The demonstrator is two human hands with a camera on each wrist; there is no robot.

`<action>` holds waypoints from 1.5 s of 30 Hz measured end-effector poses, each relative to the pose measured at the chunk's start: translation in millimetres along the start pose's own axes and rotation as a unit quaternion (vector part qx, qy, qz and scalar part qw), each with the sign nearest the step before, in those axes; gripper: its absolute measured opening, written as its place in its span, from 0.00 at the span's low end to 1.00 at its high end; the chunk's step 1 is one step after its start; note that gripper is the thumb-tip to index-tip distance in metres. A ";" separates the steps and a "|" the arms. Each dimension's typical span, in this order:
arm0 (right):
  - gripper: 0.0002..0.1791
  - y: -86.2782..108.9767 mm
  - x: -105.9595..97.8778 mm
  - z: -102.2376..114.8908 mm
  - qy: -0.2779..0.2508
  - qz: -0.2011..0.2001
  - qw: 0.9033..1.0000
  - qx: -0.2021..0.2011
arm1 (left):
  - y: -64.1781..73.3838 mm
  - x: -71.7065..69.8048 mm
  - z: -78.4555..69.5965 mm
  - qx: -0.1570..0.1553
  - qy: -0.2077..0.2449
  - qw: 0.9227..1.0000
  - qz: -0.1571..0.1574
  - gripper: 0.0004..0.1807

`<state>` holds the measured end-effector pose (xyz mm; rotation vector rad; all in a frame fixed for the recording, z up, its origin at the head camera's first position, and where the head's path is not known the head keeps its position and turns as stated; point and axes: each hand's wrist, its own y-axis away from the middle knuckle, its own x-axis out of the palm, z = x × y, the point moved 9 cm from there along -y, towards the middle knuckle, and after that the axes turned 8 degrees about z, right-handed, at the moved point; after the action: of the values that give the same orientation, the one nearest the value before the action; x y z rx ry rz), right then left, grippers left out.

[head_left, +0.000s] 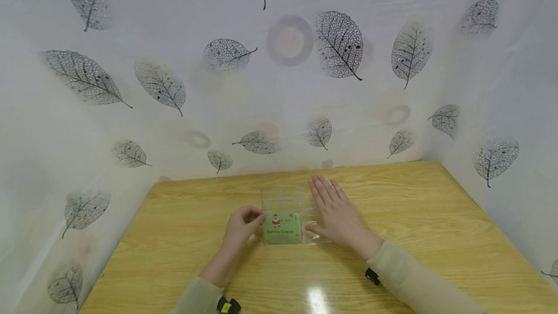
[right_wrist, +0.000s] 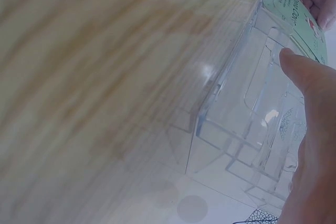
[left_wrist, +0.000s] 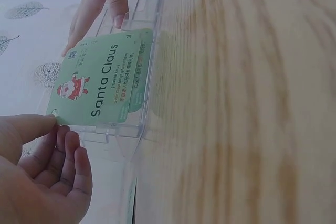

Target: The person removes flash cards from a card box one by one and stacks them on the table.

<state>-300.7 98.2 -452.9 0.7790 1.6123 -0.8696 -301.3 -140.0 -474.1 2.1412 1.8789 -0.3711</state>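
Note:
A green "Santa Claus" flashcard [head_left: 282, 230] with a small red Santa figure lies at the left part of a clear plastic box [head_left: 281, 196]. My left hand [head_left: 241, 226] pinches the card's upper left corner between thumb and fingertips. In the left wrist view another green card [left_wrist: 137, 95] shows under the top card [left_wrist: 79, 106], slightly offset from it. With fingers straight, my right hand [head_left: 335, 214] rests over the box's right part, its thumb stretched towards the cards. The right wrist view shows the box's clear walls and raised inner ridges [right_wrist: 247, 150].
The box stands on a wood-grain table [head_left: 183, 236], towards its back edge. A pale curtain [head_left: 244, 91] printed with dark leaves hangs behind the table and at both sides. Each wrist carries a black strap, such as the right strap [head_left: 372, 276].

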 end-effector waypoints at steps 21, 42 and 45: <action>0.66 -0.7 -0.2 -1.1 -0.009 0.005 1.000 0.003 | -2.9 -0.9 -0.8 -0.002 0.007 1.000 0.002 0.06; 0.66 -1.2 -0.3 -0.4 -0.014 0.009 1.000 0.002 | -3.1 -2.3 -5.4 0.007 0.038 0.999 -0.002 0.05; 0.66 -1.2 -0.3 -0.4 -0.014 0.008 1.000 0.001 | -3.4 -3.1 -4.8 0.005 0.041 0.999 -0.003 0.05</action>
<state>-301.9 97.8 -452.4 0.7760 1.5788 -0.8677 -305.1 -140.7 -468.6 2.1899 1.9313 -0.2994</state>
